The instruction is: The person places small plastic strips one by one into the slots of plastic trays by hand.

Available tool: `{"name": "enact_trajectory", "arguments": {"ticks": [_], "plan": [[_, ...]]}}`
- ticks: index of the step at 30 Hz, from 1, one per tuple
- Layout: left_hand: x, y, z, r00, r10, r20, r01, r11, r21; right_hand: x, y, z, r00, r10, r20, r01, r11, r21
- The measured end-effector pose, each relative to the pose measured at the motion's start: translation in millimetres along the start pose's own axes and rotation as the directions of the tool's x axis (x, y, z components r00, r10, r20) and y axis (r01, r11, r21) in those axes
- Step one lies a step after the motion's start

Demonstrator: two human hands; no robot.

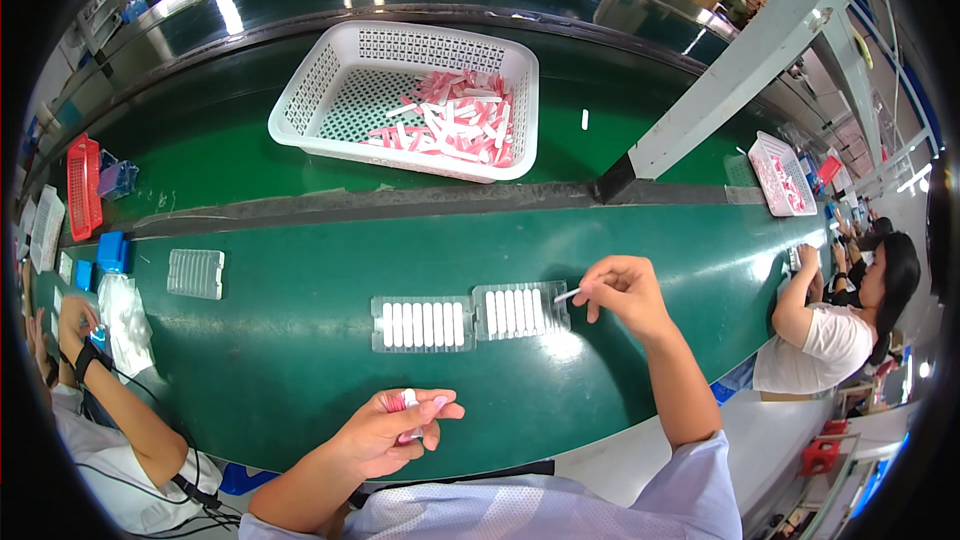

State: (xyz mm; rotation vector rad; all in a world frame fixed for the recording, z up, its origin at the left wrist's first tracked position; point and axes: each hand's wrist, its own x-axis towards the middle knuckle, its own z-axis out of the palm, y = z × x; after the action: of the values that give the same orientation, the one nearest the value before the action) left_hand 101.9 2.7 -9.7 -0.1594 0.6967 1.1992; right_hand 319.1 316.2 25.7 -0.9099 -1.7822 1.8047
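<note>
My right hand (pixel 622 292) pinches a slim white stick (pixel 567 295) between thumb and fingertips. The stick is over the right end of a clear plastic tray (pixel 481 326), where several white sticks (pixel 515 312) lie side by side toward the left. Touching or nearly touching that tray on its left is a second clear tray (pixel 378 339), with a row of white sticks (pixel 422 325) across it. Nearer to me, my left hand (pixel 385 432) is closed around several pink-and-white sticks (pixel 408 400); its fingers hide part of them.
Beyond a dark ledge, a white perforated basket (pixel 300 128) holds a pile of pink-and-white pieces (pixel 460 125). A loose white stick (pixel 585 120) lies right of it, near a slanted metal post (pixel 725 90). Another clear tray (pixel 196 273) rests at left. Co-workers sit on both sides.
</note>
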Motion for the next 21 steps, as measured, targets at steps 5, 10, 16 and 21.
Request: {"name": "enact_trajectory", "arguments": {"ticks": [5,10,16,21], "plan": [[-1.0,-6.6,0.4,1.0,0.029,-0.002,-0.029,0.999,-0.034,21.1,7.2,5.0,0.956,0.044,0.29,0.062,0.936,-0.347],[-0.1,-11.0,1.7,0.999,0.017,-0.046,-0.019,0.999,-0.048,28.0,7.2,7.1,0.908,-0.068,0.414,0.28,0.833,-0.477],[2.7,-4.0,6.4,0.998,-0.026,-0.064,0.023,0.999,-0.046,17.2,17.9,18.7,0.769,-0.336,0.543,0.635,0.305,-0.71],[4.4,4.1,5.6,0.998,-0.051,-0.036,0.052,0.998,0.029,11.9,21.7,16.8,0.797,-0.374,0.474,0.597,0.377,-0.708]]}}
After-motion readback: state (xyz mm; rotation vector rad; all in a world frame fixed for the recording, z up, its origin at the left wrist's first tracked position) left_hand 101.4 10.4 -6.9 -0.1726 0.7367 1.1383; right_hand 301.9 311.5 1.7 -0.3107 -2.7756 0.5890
